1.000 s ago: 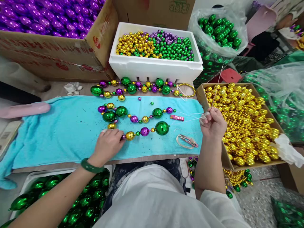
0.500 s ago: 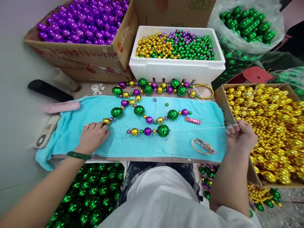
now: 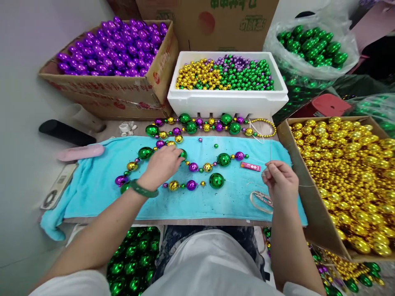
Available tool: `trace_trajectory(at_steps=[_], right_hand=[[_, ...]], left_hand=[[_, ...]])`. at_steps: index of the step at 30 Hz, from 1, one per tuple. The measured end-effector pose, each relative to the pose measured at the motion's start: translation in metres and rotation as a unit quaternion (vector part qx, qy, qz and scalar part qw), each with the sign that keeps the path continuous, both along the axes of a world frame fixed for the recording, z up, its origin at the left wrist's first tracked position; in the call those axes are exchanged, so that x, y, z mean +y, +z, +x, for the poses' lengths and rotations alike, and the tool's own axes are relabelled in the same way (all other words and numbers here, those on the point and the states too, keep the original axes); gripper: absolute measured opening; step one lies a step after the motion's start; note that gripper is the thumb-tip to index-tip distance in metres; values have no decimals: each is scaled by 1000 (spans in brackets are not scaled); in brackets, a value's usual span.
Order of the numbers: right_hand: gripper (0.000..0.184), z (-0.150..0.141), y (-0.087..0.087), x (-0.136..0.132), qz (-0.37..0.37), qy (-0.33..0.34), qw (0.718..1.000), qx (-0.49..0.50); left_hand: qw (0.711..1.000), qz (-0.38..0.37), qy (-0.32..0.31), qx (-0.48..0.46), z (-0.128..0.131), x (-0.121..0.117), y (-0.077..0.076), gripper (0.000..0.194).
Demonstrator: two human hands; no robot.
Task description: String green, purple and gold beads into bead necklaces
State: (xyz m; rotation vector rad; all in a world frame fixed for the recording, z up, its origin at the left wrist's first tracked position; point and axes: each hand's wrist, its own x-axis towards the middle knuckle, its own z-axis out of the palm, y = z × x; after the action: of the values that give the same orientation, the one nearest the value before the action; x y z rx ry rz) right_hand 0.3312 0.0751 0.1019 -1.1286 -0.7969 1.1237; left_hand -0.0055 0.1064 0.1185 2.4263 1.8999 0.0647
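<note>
Nearest the seated person, shiny green ornaments (image 3: 132, 255) show below the table edge, and beyond them a turquoise towel (image 3: 200, 207) bears the bead strand (image 3: 191, 185). On its front row, the large green bead (image 3: 216, 181) now sits apart from the small gold bead (image 3: 203, 183) it was touching a moment ago; to my eye, the spacing there isn't snug. The right hand (image 3: 282, 181) pinches a fine thread (image 3: 270, 153) at the towel's right. The left hand (image 3: 163, 164) has come in from the far left to the strand's middle, leaving a bend behind; its fingertips reach a green bead, though I can't tell whether they grasp it. Farther off lie a second strand (image 3: 191, 127), then a white foam box (image 3: 228, 100) of small beads and a carton (image 3: 108, 96) of purple ones
</note>
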Motion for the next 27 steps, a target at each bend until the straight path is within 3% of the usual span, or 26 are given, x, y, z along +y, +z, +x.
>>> trace_trajectory(at_steps=[4,9,13,17,18,19,20,23,24,25,27], right_hand=[[18,-10,-4,-4,-42,47,998,0],[21,-6,-9,-11,-48,58,997,-33],[22,-5,-16,-14,-42,47,995,-73],[23,-16,-29,-18,-38,67,990,-115],[23,-20,-32,-20,-40,79,988,-126],[23,-24,-35,-21,-42,92,985,-138],[23,-27,-37,-23,-43,103,983,-149],[24,-34,-40,-25,-47,121,976,-173],[24,-36,-40,-25,-47,122,975,-177],[24,-37,-39,-24,-48,122,975,-178],[25,-40,-38,-23,-47,120,976,-178]], left_hand=[[999,-26,-9,-41,50,51,-24,32],[988,-61,33,-141,62,103,-53,30],[966,-101,69,-228,63,120,-62,20],[947,-89,93,-295,70,114,-54,16],[926,-101,106,-348,72,109,-49,17],[886,-127,122,-428,74,103,-42,19],[824,-162,140,-524,76,97,-35,20],[586,-258,174,-749,78,78,-14,17],[546,-270,175,-774,79,72,-7,16],[524,-277,176,-786,79,68,-2,15],[507,-284,177,-795,78,62,4,14]])
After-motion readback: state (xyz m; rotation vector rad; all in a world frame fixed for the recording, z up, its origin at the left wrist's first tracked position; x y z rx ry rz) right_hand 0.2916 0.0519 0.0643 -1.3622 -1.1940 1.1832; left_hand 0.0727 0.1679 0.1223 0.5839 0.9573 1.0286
